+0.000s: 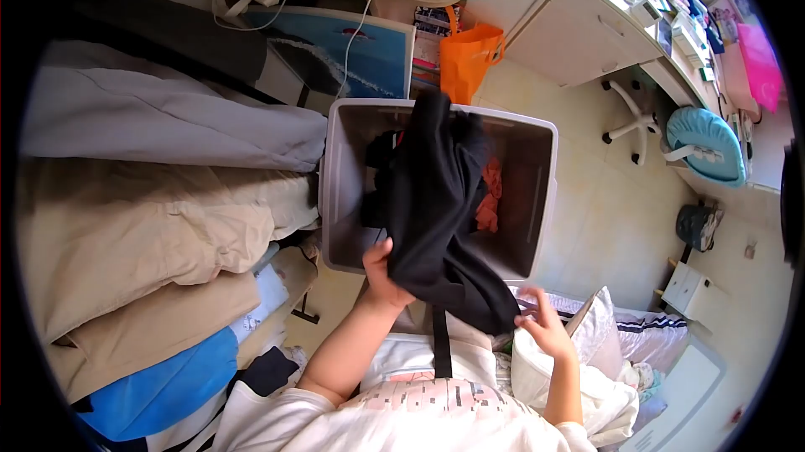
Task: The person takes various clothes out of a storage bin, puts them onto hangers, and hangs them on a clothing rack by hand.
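Note:
A black garment (436, 200) stretches over the near rim of a grey plastic bin (549, 192), its far part hanging above the bin's inside. My left hand (387, 280) is closed on its near left side, thumb on the outside and the other fingers hidden by the cloth. At the garment's right end is my right hand (545, 330), fingers apart and slightly blurred, the tips at the cloth's edge. Inside the bin lie a coral-red cloth (489, 196) and more dark fabric, partly covered by the garment.
Hanging clothes line the left: grey (168, 121), beige trousers (142, 234) and a blue piece (176, 385). Behind the bin are an orange bag (470, 58) and a seascape picture (335, 49). Pillows (595, 335) lie right; a blue-covered chair (708, 146) stands by the desk.

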A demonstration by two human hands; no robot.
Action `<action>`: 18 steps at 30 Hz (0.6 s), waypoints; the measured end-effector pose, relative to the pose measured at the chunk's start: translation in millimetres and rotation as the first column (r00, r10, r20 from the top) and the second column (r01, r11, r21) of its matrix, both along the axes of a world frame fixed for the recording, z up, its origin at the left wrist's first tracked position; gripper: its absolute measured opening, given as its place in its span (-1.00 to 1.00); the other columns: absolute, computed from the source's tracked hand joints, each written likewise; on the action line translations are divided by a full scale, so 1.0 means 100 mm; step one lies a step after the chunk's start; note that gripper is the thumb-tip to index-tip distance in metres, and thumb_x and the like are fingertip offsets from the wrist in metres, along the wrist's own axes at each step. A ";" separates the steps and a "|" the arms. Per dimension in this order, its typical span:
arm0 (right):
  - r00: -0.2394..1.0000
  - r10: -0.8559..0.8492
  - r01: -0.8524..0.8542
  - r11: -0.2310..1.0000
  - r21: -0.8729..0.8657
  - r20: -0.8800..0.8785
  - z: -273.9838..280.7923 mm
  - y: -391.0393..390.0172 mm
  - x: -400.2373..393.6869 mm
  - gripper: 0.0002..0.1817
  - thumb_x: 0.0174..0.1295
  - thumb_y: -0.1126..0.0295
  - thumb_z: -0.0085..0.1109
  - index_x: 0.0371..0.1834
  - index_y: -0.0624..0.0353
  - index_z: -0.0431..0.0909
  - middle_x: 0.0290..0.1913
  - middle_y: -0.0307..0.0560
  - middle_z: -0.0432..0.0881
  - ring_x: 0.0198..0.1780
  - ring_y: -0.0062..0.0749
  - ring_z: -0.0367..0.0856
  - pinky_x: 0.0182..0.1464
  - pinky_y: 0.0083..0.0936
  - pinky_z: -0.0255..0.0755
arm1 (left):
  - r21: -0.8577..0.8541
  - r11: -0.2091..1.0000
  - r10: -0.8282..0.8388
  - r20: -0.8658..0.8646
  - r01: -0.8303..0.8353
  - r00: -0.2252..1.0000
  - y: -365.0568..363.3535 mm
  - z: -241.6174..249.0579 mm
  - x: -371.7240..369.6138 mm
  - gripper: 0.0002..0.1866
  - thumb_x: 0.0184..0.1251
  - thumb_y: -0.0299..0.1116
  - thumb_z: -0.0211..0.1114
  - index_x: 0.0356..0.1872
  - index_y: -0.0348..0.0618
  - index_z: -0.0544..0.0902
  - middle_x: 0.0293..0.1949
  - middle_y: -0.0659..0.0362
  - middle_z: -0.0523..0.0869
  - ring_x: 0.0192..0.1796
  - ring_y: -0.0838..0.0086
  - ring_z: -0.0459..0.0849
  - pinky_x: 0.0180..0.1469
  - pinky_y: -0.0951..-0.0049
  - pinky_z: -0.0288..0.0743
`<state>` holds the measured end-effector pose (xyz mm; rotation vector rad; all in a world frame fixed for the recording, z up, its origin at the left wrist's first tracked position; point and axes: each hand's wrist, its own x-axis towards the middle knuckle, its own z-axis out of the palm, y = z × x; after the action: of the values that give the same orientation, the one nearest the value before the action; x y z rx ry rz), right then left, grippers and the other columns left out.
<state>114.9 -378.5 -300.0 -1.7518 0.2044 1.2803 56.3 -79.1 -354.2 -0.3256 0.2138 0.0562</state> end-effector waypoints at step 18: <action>0.871 -0.473 0.127 0.481 0.868 0.135 0.81 1.39 0.85 -0.76 0.12 0.64 0.25 -0.17 0.24 0.44 -0.10 -0.05 0.57 -0.01 -0.43 0.54 0.10 -0.52 0.42 | 0.509 -0.331 0.020 -0.838 0.794 0.546 0.35 0.87 -0.31 -0.19 0.21 -0.22 0.41 0.42 -0.25 0.21 0.35 0.03 0.38 0.39 0.35 0.34 0.43 0.29 0.18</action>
<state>200.3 -239.9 -219.4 -0.9693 -0.2870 0.5633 25.0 -44.3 -267.6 1.5659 0.8676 -0.5580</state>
